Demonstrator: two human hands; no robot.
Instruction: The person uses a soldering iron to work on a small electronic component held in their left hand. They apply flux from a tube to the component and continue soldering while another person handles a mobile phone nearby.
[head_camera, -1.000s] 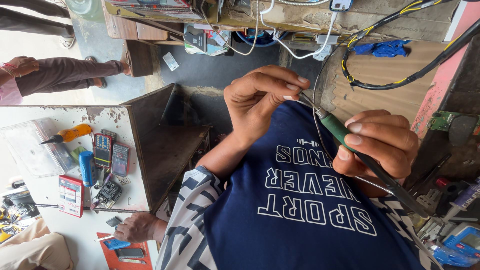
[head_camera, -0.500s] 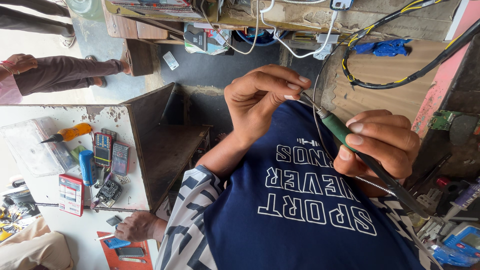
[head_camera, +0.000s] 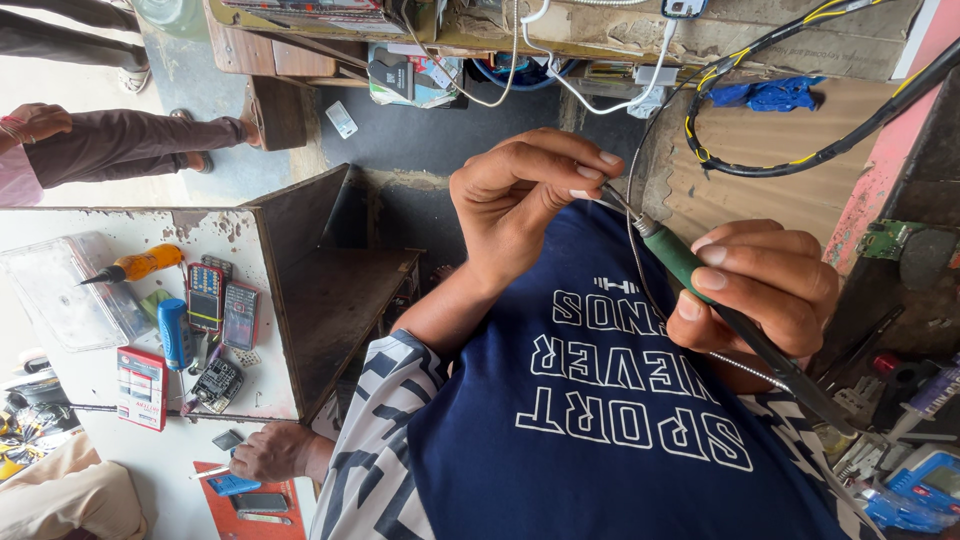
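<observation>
Both hands grasping — right hand (head_camera: 765, 290) a soldering iron (head_camera: 700, 285), left hand (head_camera: 525, 195) pinching its tip.

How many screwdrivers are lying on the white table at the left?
2. An orange-handled screwdriver lies near the table's top edge beside a clear plastic box; a blue-handled screwdriver lies below it, left of two small phones. The clutter may hide more.
</observation>
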